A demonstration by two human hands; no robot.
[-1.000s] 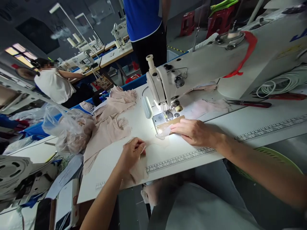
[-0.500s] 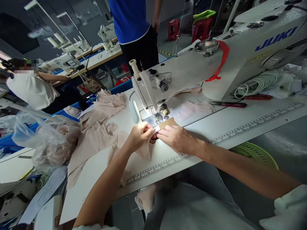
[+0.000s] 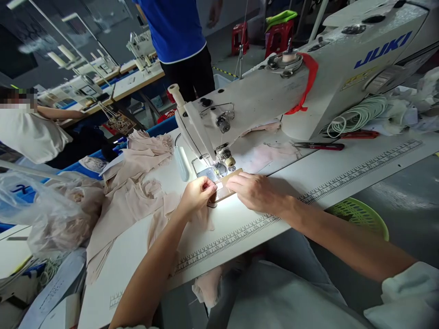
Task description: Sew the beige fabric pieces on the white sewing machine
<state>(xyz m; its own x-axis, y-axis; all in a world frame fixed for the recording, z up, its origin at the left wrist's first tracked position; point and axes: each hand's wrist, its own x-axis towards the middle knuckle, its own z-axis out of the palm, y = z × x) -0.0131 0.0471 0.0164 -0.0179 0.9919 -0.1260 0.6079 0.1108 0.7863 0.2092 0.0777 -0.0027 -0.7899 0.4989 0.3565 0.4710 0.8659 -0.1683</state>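
A white sewing machine (image 3: 254, 103) stands before me, its lit needle area just beyond my fingertips. My left hand (image 3: 196, 194) is closed in a pinch at the end of a small white strip (image 3: 219, 186) close to the presser foot. To its right, my right hand (image 3: 252, 189) has its fingers drawn together at the edge of a flat brown piece (image 3: 224, 192); what they pinch is too small to make out. Beige fabric (image 3: 157, 205) lies beside and beneath my left forearm, with stacked cut pieces (image 3: 116, 205) further left.
A printed ruler (image 3: 226, 240) runs along the table's front edge. Thread snips (image 3: 320, 145) and coiled white cord (image 3: 358, 114) lie right. A plastic bag (image 3: 65, 214) stands left; a green basket (image 3: 363, 217) is below. A person in blue (image 3: 174, 32) stands behind the machine.
My hands have moved slightly apart, with the right fingers lifting from flat into a pinch. More of the brown piece shows between them. The view has shifted a little right.
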